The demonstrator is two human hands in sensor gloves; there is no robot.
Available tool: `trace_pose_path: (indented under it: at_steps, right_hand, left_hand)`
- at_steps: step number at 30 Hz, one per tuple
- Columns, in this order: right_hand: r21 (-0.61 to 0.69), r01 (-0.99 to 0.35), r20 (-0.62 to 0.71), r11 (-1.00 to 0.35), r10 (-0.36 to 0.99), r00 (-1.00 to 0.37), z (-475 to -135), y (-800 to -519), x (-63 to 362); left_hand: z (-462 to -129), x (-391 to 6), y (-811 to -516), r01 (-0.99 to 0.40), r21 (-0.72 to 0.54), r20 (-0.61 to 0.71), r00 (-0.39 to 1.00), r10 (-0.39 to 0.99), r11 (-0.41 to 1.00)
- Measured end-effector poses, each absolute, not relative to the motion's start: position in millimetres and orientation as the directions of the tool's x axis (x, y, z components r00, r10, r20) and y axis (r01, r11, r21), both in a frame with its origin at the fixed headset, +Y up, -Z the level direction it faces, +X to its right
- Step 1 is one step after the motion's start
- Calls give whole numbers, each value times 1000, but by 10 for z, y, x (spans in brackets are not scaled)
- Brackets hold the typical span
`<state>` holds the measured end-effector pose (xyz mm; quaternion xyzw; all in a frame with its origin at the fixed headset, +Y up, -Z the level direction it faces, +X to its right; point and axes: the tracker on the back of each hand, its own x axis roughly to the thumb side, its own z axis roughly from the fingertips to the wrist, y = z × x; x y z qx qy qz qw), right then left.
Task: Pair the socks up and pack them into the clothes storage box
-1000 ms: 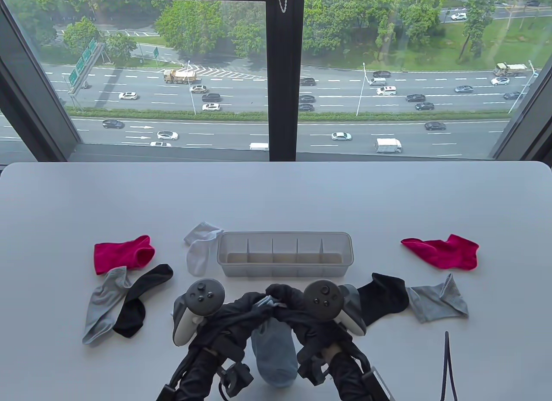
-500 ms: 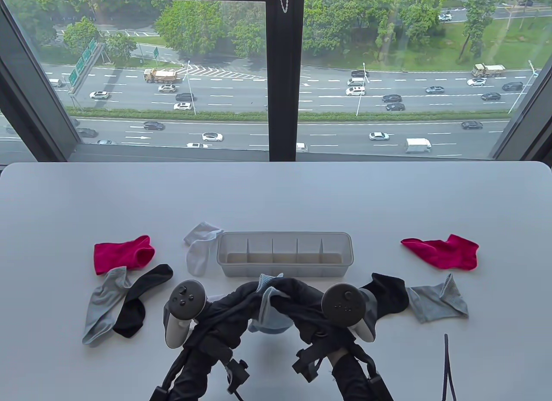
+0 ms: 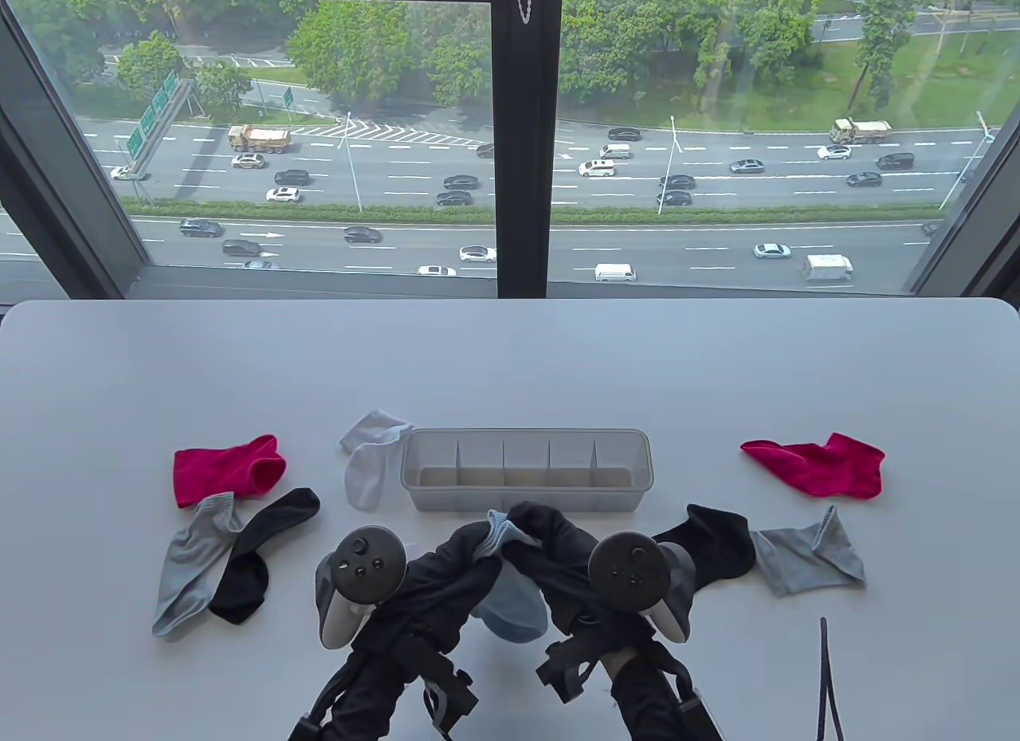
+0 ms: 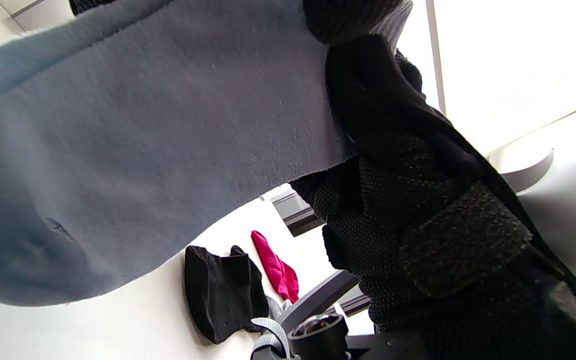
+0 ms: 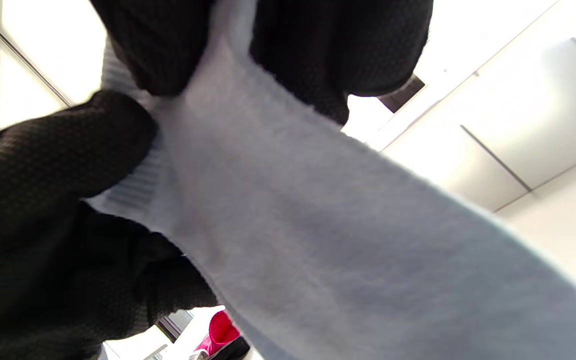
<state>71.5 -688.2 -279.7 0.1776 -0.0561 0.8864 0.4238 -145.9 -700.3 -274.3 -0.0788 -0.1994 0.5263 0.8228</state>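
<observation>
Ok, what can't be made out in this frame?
- Table view: whether the light blue sock is one or a pair; both gloved hands cover its cuff.
- Left wrist view: the clear plastic divided storage box; the sock fills the frame.
- Table view: the dark loop, cut off by the bottom edge.

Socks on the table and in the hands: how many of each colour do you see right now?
Magenta socks: 2
Black socks: 2
Grey socks: 2
White sock: 1
Light blue sock held up by both hands: 1 seen
Total: 8
</observation>
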Motion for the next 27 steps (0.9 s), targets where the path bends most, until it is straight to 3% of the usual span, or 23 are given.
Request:
trace_pose_path:
  at_steps: [4,8,12,15,17,20,23,27]
  right_hand:
    - [127,-766,378,-630,745,-550,-2828,-6902,747]
    - [392,-690,345,-608,793,-502,-2908,-6987,798]
    - [274,-751,314,-601,794,-520,-2934,-7036,864]
    - [283,-742,317,-608,789,-526,-2935,-7037,855]
    - [277,-734,316,-620,780,-540,-2926,-7041,830]
    - [280,-741,332,-611,786,-522,-2918,-6999,834]
    - [318,-785,342,-532,836,-428,-2897,-6909,866]
    - [396,-757,253,-520,854,-455,-2891,-6902,905]
  left_hand:
    - [-2730,-1447,-6978,-805,-330,283,414,865,493]
    - [-2720,-1437,-6952,-767,-399,323,395,860,503]
    - [-2739,-1445,-6974,-750,-411,271,442,855,518]
    - [-2755,-1478,-6968,-724,-383,251,516,819,573]
    - [-2750,-1505,-6942,-725,-297,264,563,783,622]
    - [-2751,-1544,-6906,-756,-254,280,540,794,603]
    - [-2768,-1581,-6886,-784,-335,287,444,849,523]
    - [-2836,-1570,-7036,-746,-573,108,341,934,339]
